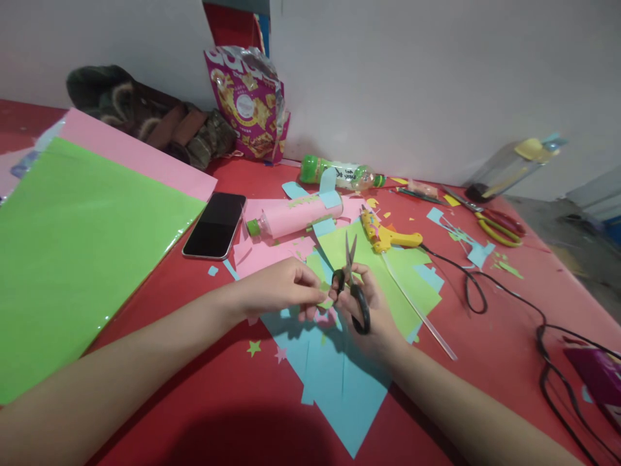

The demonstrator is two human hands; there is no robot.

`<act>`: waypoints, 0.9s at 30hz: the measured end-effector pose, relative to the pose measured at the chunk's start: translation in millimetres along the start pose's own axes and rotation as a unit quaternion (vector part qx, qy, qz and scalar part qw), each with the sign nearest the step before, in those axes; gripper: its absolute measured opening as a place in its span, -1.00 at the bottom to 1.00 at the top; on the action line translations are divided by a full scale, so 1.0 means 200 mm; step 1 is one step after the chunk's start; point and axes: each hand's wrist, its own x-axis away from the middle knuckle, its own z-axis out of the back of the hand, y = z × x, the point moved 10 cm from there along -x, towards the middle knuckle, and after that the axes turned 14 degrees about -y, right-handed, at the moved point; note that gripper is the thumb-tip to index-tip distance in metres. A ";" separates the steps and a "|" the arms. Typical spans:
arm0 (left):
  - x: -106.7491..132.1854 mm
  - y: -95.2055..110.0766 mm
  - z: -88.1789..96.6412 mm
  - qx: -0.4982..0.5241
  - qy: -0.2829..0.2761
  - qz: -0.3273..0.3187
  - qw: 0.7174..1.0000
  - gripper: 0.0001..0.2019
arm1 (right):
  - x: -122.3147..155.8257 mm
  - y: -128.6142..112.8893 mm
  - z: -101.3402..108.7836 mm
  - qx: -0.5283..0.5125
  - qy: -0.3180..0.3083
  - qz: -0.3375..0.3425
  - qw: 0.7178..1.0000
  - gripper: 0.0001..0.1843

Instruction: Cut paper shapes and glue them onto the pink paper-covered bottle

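My right hand is closed on a pair of scissors with black handles, whose slightly parted blades point away from me. A small piece of green paper is pinched in the fingers of my left hand, close to the right fingertips. Beneath both hands lie a blue paper sheet and layered green paper. Small cut-out stars, one green and one pink, rest left of the blue sheet. Beyond my hands is a bottle wrapped in pink paper, with blue paper pieces on it.
A yellow glue gun with a glue stick and black cord lies right. Farther right are large scissors. A phone and green sheets sit left. A green bottle and snack bag stand along the back.
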 end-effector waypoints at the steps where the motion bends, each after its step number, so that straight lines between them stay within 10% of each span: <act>1: 0.00 -0.01 -0.01 -0.023 -0.015 0.008 1.000 -0.75 | 0.00 0.00 0.00 0.002 0.002 0.000 1.000 -0.56; 15: -0.01 -0.01 -0.07 -0.220 -0.072 0.000 0.973 -0.80 | 0.00 0.00 -0.09 0.100 -0.070 -0.034 0.992 -0.51; 27: -0.01 0.10 -0.04 -0.369 0.041 -0.077 0.925 -0.76 | 0.00 -0.05 0.00 0.137 0.015 -0.001 0.990 -0.57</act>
